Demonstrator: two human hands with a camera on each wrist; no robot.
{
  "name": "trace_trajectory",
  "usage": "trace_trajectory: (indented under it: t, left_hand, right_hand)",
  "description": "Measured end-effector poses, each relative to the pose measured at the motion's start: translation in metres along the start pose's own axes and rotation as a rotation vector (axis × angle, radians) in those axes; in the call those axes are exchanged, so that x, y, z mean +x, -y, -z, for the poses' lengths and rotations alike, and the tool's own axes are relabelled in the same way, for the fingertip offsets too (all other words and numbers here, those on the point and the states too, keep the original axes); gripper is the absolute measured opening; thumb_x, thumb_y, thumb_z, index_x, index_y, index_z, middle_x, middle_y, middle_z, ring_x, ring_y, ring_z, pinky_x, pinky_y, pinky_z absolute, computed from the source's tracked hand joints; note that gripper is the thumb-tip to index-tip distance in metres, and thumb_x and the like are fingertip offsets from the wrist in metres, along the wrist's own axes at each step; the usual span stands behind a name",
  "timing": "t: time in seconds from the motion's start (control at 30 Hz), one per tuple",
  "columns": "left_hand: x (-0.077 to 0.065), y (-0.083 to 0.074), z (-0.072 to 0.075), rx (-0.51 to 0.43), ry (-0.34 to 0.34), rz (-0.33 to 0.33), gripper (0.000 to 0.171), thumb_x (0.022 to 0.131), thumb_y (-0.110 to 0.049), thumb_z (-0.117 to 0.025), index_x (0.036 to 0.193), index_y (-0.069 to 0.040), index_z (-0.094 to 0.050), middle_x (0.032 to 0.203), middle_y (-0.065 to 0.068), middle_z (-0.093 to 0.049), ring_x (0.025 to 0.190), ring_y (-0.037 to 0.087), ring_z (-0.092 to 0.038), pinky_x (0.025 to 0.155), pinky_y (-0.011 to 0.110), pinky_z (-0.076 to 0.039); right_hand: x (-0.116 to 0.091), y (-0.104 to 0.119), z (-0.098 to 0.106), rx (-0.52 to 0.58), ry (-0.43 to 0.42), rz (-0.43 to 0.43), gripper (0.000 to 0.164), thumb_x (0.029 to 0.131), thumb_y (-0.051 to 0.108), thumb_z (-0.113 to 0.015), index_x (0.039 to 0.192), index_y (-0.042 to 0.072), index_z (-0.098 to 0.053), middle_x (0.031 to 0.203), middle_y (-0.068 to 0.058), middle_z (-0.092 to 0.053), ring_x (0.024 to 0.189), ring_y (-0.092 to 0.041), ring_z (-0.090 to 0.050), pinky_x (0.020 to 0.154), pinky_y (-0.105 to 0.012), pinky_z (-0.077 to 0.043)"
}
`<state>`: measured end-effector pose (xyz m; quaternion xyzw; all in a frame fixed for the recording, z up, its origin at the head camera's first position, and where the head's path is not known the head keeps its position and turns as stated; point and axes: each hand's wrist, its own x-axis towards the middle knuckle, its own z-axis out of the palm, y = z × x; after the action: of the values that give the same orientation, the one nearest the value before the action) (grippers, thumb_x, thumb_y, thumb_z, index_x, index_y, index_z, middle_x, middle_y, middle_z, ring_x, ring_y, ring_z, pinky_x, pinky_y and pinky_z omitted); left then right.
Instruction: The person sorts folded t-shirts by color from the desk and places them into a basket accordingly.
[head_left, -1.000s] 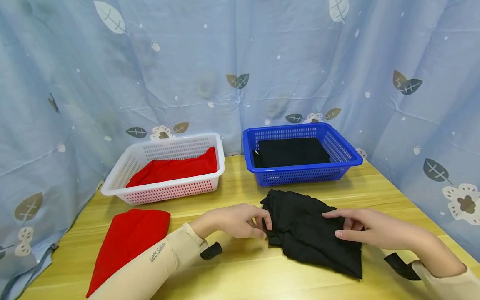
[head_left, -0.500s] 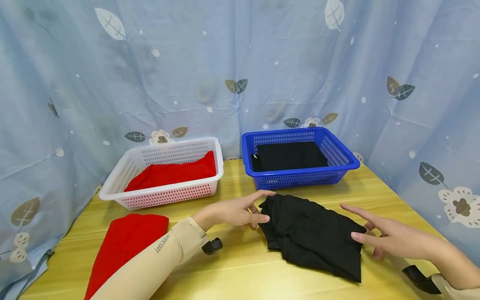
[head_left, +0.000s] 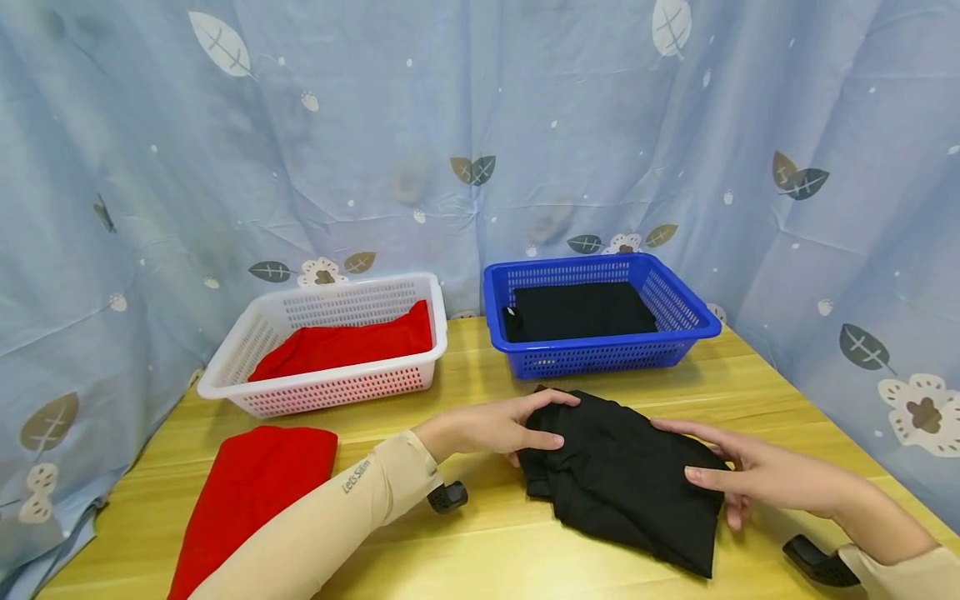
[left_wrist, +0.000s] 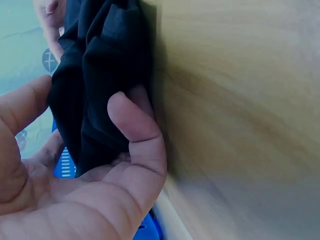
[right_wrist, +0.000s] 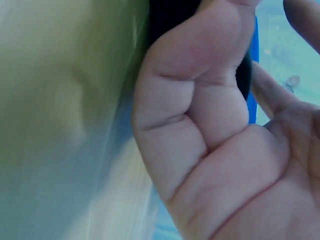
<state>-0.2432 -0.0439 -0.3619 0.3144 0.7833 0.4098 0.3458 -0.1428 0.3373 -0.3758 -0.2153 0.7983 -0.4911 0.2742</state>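
A loosely folded black garment [head_left: 630, 475] lies on the table in the head view, between both hands. My left hand [head_left: 506, 429] grips its left end, thumb and forefinger over the top. In the left wrist view the fingers [left_wrist: 137, 130] of that hand curl round the bunched black cloth [left_wrist: 100, 75]. On the other side my right hand [head_left: 765, 475] holds the right end, thumb on top and the lower fingers at its edge. The right wrist view has these fingers [right_wrist: 175, 100] bent against the cloth, most of which they hide.
Behind the garment stands a blue basket [head_left: 600, 358] with black cloth [head_left: 585, 310] inside. A white basket [head_left: 330, 393] to its left contains red cloth [head_left: 348, 346]. Folded red cloth [head_left: 255, 483] lies at the left on the wooden table [head_left: 480, 550], partly under my left forearm. A patterned curtain [head_left: 360, 150] hangs behind.
My left hand has moved right onto the garment's left end. The right hand went off to the right, then came back onto the right end. The garment has shifted slightly.
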Motion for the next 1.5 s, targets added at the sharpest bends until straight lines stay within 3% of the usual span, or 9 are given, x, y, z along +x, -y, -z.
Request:
trace_trajectory:
  t: [0.2,0.6,0.8,0.97,1.1,1.2,1.3,1.4,1.5]
  left_hand:
    - [0.002,0.000,-0.002,-0.008,0.025,-0.002,0.049,0.107,-0.030,-0.067,0.150,-0.049,-0.052,0.159,-0.005,-0.039,0.122,0.020,-0.054,0.069,0.033,-0.056]
    - [0.004,0.003,-0.004,-0.019,0.055,-0.015,0.043,0.107,-0.022,-0.067,0.144,-0.042,-0.064,0.161,-0.005,-0.043,0.116,0.015,-0.056,0.064,0.027,-0.051]
    - [0.005,0.004,-0.004,-0.015,0.034,-0.026,0.043,0.104,-0.018,-0.071,0.142,-0.037,-0.066,0.156,-0.006,-0.048,0.106,0.013,-0.058,0.059,0.026,-0.048]
    - [0.006,0.002,-0.004,0.000,0.002,-0.049,0.043,0.102,-0.015,-0.072,0.140,-0.035,-0.069,0.150,-0.005,-0.054,0.078,0.015,-0.055,0.056,0.025,-0.044]
    - [0.006,-0.001,-0.003,0.007,-0.023,-0.051,0.043,0.102,-0.014,-0.073,0.139,-0.035,-0.069,0.142,-0.004,-0.055,0.063,0.016,-0.046,0.056,0.025,-0.041]
    - [0.005,-0.002,-0.002,0.017,-0.043,-0.055,0.045,0.101,-0.013,-0.073,0.139,-0.035,-0.069,0.143,-0.004,-0.056,0.075,0.014,-0.054,0.066,0.025,-0.047]
    - [0.003,-0.003,0.000,0.039,-0.066,-0.081,0.045,0.100,-0.013,-0.074,0.140,-0.034,-0.070,0.150,-0.005,-0.057,0.114,0.012,-0.060,0.098,0.030,-0.052]
    - [-0.001,-0.007,0.004,0.049,-0.078,-0.115,0.046,0.100,-0.012,-0.074,0.141,-0.031,-0.069,0.158,-0.005,-0.056,0.145,0.013,-0.047,0.125,0.039,-0.037]
    - [-0.004,-0.012,0.008,0.042,-0.077,-0.141,0.047,0.100,-0.011,-0.074,0.144,-0.028,-0.068,0.159,-0.003,-0.055,0.147,0.014,-0.046,0.127,0.041,-0.036]
  right_hand:
    - [0.006,0.002,-0.003,0.063,0.023,-0.016,0.062,0.115,0.016,-0.048,0.172,0.026,-0.026,0.167,-0.036,-0.018,0.064,-0.024,-0.072,0.065,-0.045,-0.064]
    - [0.017,0.000,-0.001,0.023,0.064,0.040,0.047,0.113,0.014,-0.054,0.160,0.015,-0.051,0.155,-0.029,-0.047,0.055,-0.035,-0.061,0.061,-0.039,-0.062]
    - [0.020,0.001,-0.003,-0.041,0.053,0.070,0.046,0.112,0.014,-0.058,0.158,0.015,-0.054,0.148,0.005,-0.061,0.054,-0.046,-0.042,0.054,-0.031,-0.057]
    - [0.021,0.005,-0.002,-0.066,0.057,0.090,0.046,0.111,0.013,-0.059,0.156,0.014,-0.055,0.109,0.015,-0.073,0.052,-0.044,-0.039,0.051,-0.028,-0.054]
    - [0.023,0.008,-0.002,-0.088,0.056,0.095,0.046,0.110,0.013,-0.060,0.156,0.014,-0.055,0.059,-0.007,-0.046,0.050,-0.043,-0.037,0.049,-0.028,-0.053]
    - [0.024,0.008,-0.001,-0.097,0.048,0.109,0.046,0.110,0.013,-0.061,0.155,0.014,-0.056,0.061,-0.027,-0.036,0.049,-0.043,-0.038,0.048,-0.029,-0.053]
    - [0.026,0.010,0.001,-0.119,0.036,0.109,0.046,0.109,0.014,-0.062,0.155,0.015,-0.057,0.064,-0.018,-0.053,0.049,-0.043,-0.040,0.048,-0.030,-0.053]
    - [0.028,0.014,0.003,-0.147,0.024,0.099,0.046,0.109,0.016,-0.063,0.154,0.017,-0.057,0.089,-0.001,-0.074,0.050,-0.045,-0.041,0.049,-0.030,-0.054]
    - [0.029,0.020,0.006,-0.159,0.012,0.098,0.046,0.109,0.017,-0.064,0.154,0.018,-0.057,0.113,0.005,-0.078,0.051,-0.045,-0.042,0.050,-0.031,-0.055]
